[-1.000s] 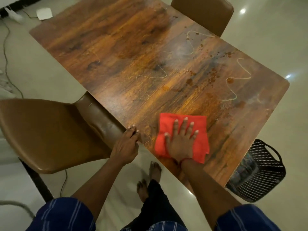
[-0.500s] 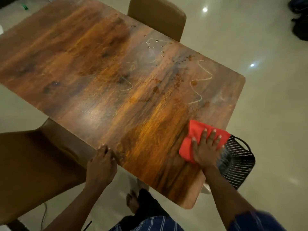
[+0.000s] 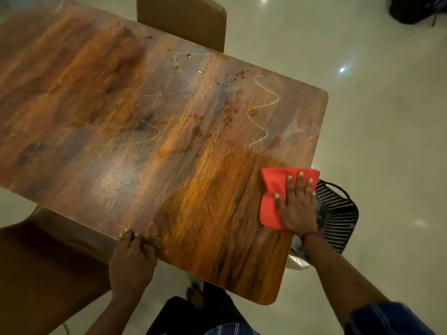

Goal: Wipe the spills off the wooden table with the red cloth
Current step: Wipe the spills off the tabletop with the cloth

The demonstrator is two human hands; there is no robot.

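A folded red cloth [image 3: 274,189] lies flat at the right edge of the wooden table [image 3: 121,117]. My right hand [image 3: 296,206] presses on it with straight, spread fingers. My left hand [image 3: 131,259] rests on the near table edge, fingers bent over the rim. Spills mark the far right part of the tabletop: orange-brown drops [image 3: 228,110] and pale wavy lines [image 3: 264,102]. More thin lines [image 3: 147,139] and droplets [image 3: 188,55] lie towards the middle and far edge.
A brown chair [image 3: 43,267] stands at the near left, another brown chair [image 3: 181,18] at the far side. A black perforated basket [image 3: 338,213] sits on the floor just off the right edge. My bare foot [image 3: 194,293] is below the near edge. Pale glossy floor surrounds everything.
My right hand slid the red cloth from the near edge's middle over to the table's right edge. My left hand stayed on the near edge; the view shifted right.
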